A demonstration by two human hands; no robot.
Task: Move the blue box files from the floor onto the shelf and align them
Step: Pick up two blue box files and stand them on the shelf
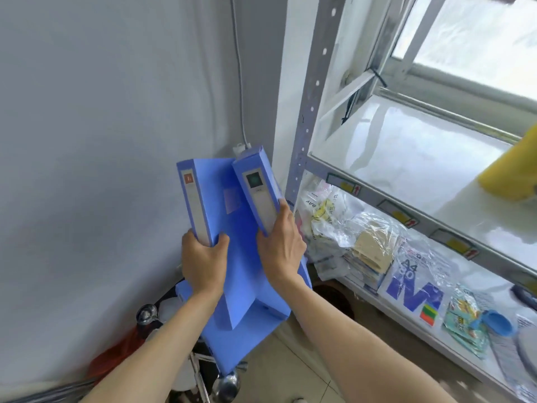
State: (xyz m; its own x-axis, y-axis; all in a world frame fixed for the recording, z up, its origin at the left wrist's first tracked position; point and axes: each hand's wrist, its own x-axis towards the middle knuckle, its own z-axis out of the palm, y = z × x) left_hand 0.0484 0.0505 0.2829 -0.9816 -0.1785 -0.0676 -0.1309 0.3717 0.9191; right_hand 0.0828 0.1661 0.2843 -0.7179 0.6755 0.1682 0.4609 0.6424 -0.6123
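Note:
I hold two blue box files up in front of the grey wall, left of the shelf unit. My left hand (203,258) grips the lower spine of the left blue box file (216,228), whose spine label carries an orange square. My right hand (282,245) grips the bottom of the right blue box file (255,184), which tilts left and bears a dark green square on its label. The two files overlap. The white shelf (406,170) on the grey metal frame lies to the right, level with the files' tops.
A yellow object (511,173) stands at the shelf's right end. The lower shelf (363,289) holds plastic bags, paper packs and a blue cup (498,322). A perforated upright (308,112) stands between the files and the shelf. Metal ladles and clutter sit on the floor below.

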